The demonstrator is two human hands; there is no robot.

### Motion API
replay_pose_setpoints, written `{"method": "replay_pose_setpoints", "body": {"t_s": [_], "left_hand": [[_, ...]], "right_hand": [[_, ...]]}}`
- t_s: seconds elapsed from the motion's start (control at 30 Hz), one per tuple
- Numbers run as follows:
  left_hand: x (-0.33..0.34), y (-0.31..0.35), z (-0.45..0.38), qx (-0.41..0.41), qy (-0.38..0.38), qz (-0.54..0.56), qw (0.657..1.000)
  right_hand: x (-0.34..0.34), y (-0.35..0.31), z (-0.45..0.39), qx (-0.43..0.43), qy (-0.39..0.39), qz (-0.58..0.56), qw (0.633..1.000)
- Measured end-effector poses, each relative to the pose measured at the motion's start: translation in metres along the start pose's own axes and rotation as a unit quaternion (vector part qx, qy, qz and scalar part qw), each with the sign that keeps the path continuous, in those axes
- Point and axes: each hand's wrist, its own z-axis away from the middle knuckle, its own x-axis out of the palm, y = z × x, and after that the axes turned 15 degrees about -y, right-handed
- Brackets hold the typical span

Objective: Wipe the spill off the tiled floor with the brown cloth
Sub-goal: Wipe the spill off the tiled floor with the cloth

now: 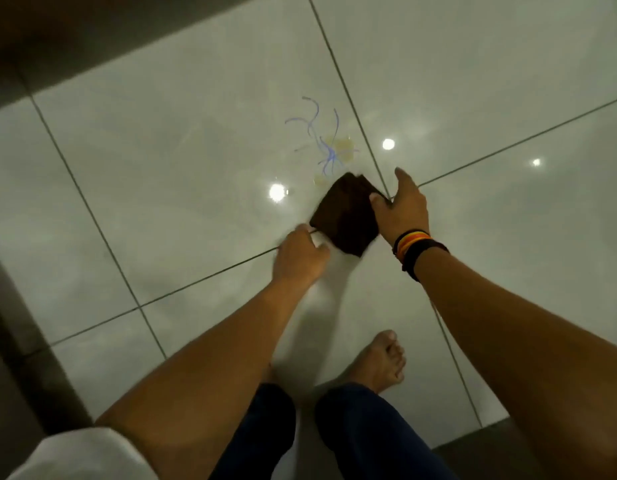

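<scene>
Person, seen from the head camera, catalogued outward from the wristbands.

- Wristbands: the person is wearing a stack of them on the wrist just behind the right hand: thin bands striped black, yellow, orange and red, then a broader black strap on the forearm side.
- Right forearm: running bare from the bands to the frame edge.
- Left hand and wrist, across from the bands: showing nothing worn.
- White sleeve: covering the left upper arm, far below-left of the bands, cut short above the elbow.
- Dark blue trousers: covering both legs below the bands.
- Bare foot: showing between bands and trousers, toes uncovered.
</scene>
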Motion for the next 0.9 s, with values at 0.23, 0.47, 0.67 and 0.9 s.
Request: {"method": "replay_pose_setpoints", "body": {"t_s": [0.23,0.47,0.67,0.9], "left_hand": [[-0.089,-0.057,-0.096,0.066,0.189,-0.224,0.954],[-0.154,-0.041,-0.151,0.051,0.132,-0.244,0.959],[-0.176,-0.030,-0.142,0.001,0.016,-0.301,0.954],[-0.187,-0.013,-0.129,-0.044,-0.060,-0.303,0.950]], "right_hand": [[0.089,0.042,-0.042,-0.052,0.032,0.188,0.980],[0.109,0.019,-0.111,0.007,0.138,0.278,0.951],[0.115,-0.050,-0.155,-0.062,0.133,0.337,0.930],[0.070,0.023,-0.115,-0.178,0.006,0.463,0.868]]}}
